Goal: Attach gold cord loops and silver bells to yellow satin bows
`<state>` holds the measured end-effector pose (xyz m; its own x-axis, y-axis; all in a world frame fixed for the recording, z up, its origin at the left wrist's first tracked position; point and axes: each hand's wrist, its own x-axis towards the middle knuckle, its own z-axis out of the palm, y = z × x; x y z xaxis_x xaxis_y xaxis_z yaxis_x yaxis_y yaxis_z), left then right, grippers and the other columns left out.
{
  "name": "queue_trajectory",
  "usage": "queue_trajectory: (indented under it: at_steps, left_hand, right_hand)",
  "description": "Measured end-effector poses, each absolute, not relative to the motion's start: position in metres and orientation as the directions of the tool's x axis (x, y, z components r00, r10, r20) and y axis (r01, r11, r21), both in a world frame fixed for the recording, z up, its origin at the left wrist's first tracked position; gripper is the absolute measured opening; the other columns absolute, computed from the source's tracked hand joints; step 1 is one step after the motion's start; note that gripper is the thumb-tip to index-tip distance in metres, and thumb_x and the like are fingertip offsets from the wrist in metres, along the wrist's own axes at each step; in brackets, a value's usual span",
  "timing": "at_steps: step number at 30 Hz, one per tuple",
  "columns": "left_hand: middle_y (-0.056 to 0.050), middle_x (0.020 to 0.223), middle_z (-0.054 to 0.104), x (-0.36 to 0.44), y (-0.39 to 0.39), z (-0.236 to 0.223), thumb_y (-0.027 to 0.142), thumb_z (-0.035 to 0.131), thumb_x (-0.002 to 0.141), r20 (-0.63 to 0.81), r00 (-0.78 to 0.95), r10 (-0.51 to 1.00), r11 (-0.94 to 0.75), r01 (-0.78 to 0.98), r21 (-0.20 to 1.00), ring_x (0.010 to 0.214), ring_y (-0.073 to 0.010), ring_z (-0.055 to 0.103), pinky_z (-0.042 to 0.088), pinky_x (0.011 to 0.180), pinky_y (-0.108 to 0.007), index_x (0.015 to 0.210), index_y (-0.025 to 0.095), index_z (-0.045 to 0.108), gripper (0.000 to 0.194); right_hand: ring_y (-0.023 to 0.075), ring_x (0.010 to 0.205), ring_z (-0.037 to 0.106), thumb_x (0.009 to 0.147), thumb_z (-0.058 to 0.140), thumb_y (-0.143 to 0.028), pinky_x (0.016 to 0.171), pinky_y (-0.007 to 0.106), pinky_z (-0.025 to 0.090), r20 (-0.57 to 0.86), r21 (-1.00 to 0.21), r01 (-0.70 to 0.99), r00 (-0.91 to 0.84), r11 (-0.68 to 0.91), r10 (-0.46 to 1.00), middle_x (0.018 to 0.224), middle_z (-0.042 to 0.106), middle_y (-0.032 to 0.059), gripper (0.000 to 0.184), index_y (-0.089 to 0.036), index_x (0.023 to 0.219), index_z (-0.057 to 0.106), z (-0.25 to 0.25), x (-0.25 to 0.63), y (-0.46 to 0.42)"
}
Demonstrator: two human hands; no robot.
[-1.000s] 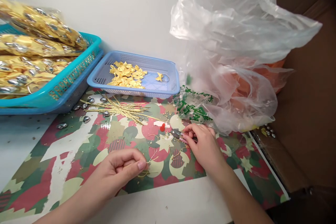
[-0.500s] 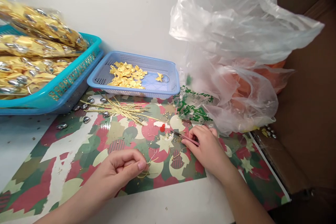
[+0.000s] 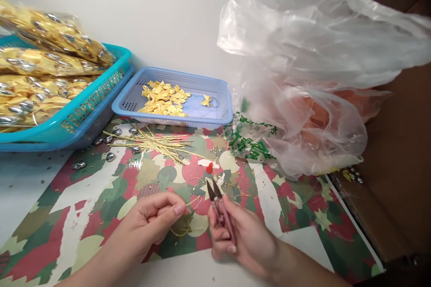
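Note:
My left hand (image 3: 161,217) pinches a thin gold cord (image 3: 183,232) between thumb and forefinger; its short ends stick out to the right and a loop hangs below. My right hand (image 3: 235,233) is wrapped round a pair of pink thread snips (image 3: 222,215). Their dark blades are apart and point up and away from me, a short way to the right of the cord. Just beyond the blade tips lies a small red piece (image 3: 209,168). Gold cord clippings are scattered on the patterned sheet (image 3: 168,179) around it.
A bundle of gold cords (image 3: 158,143) lies beyond my hands, beside several silver beads (image 3: 110,157). Behind stands a blue basket (image 3: 171,119) with yellow ribbon bows (image 3: 164,98). A teal basket (image 3: 97,98) holds filled bags at left; a large plastic bag (image 3: 303,112) bulges at right.
My right hand has picked the snips up off the sheet, turned, and brought them nearer to my left hand. My left hand has barely moved and still pinches the cord.

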<state>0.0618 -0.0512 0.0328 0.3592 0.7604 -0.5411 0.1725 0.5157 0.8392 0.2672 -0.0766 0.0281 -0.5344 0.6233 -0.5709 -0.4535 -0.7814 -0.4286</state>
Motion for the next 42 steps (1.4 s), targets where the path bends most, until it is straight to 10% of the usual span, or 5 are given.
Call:
queue_trajectory:
  at_steps: [42]
  left_hand:
    - [0.009, 0.047, 0.026, 0.0658, -0.0453, 0.0366, 0.076, 0.058, 0.073, -0.596, 0.395, 0.699, 0.538, 0.259, 0.802, 0.040, -0.0076, 0.018, 0.013, 0.033, -0.019, 0.068, 0.022, 0.061, 0.055]
  right_hand:
    - [0.0015, 0.041, 0.013, 0.077, 0.065, -0.072, 0.043, 0.022, 0.006, -0.458, -0.449, -0.475, -0.605, -0.757, 0.651, 0.049, 0.028, -0.0123, 0.057, -0.019, 0.070, 0.044, 0.0216, 0.2552, -0.0828]
